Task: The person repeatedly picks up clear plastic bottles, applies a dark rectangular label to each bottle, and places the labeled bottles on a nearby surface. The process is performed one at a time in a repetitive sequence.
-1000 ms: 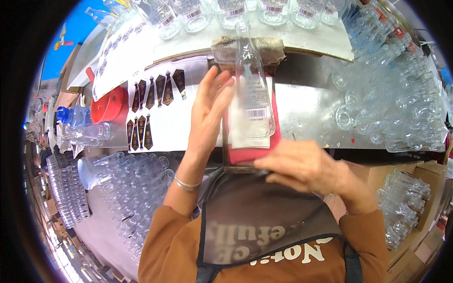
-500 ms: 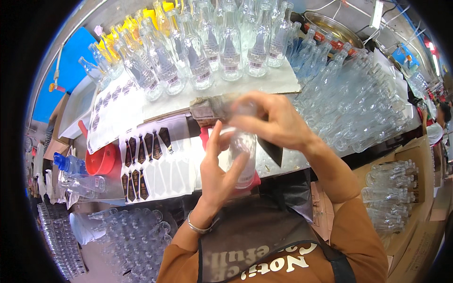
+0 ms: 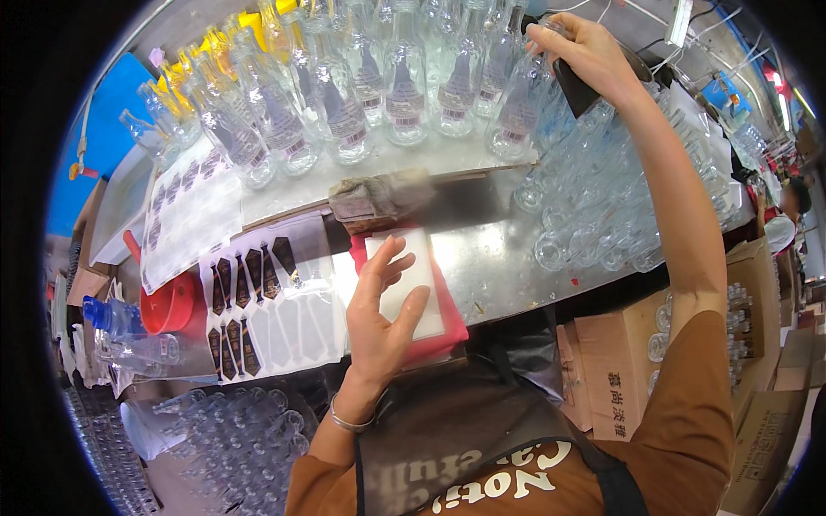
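Observation:
My right hand (image 3: 592,58) is closed round the neck of a clear glass bottle (image 3: 516,116), which stands slightly tilted at the right end of the labelled bottles. A dark flat scraper-like blade (image 3: 575,90) juts out below the same hand. My left hand (image 3: 383,301) is open and holds nothing, fingers raised over a white pad (image 3: 428,305) on a red cloth (image 3: 453,320). Left of it lies a sheet of dark tie-shaped labels (image 3: 274,331), with several peeled away. A grey cloth bundle (image 3: 370,202) rests beyond the pad.
Labelled bottles (image 3: 404,103) stand in rows on a raised white board (image 3: 465,155). Unlabelled bottles (image 3: 611,198) lie piled at the right. A red pan (image 3: 168,305) and another label sheet (image 3: 189,211) are at left. Cartons (image 3: 615,378) holding bottles stand at lower right.
My right hand has carried the bottle from the red cloth up to the right end of the standing row. My left hand has let go and stays near the pad.

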`<state>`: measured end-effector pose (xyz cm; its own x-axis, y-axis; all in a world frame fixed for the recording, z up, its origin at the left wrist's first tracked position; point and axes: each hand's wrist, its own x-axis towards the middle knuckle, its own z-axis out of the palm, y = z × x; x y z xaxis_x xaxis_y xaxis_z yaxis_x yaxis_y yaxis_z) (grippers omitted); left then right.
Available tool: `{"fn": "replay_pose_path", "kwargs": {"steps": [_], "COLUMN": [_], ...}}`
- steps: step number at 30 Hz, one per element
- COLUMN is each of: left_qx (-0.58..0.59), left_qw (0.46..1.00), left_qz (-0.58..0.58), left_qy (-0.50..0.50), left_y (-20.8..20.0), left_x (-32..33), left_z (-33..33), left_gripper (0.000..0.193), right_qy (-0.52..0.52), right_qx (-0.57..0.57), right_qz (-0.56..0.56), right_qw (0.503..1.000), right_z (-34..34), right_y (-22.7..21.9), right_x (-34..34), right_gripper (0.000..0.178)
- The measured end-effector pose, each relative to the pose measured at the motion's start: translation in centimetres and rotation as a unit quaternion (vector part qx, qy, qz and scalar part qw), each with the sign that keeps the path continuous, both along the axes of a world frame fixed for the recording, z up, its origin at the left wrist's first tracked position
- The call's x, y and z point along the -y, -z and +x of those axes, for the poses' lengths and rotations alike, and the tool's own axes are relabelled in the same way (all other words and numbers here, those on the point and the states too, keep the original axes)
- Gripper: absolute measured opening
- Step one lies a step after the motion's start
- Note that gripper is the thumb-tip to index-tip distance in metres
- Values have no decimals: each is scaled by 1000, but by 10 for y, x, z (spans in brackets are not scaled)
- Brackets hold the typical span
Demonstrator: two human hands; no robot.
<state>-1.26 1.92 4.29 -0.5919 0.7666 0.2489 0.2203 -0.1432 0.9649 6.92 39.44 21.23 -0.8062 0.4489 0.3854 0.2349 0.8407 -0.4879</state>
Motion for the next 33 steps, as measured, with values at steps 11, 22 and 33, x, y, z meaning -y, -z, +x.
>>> {"fn": "replay_pose_path", "kwargs": {"steps": [11, 22, 33], "left_qx": [3, -14, 103], "left_qw": [998, 998, 992], "left_qz": [-47, -50, -70], "left_qy": [38, 34, 5], "left_y": [1, 2, -8], "left_x": [-10, -10, -2], "left_z": [6, 19, -3], "left_gripper": [57, 49, 83], "right_qy": [92, 55, -81], "right_qx": [-26, 34, -110], "right_qz": [128, 23, -275], "right_qw": [987, 998, 952], "right_z": [54, 136, 4], "right_y": [-1, 61, 83], "right_x": [41, 149, 168], "right_gripper": [48, 16, 37]}}
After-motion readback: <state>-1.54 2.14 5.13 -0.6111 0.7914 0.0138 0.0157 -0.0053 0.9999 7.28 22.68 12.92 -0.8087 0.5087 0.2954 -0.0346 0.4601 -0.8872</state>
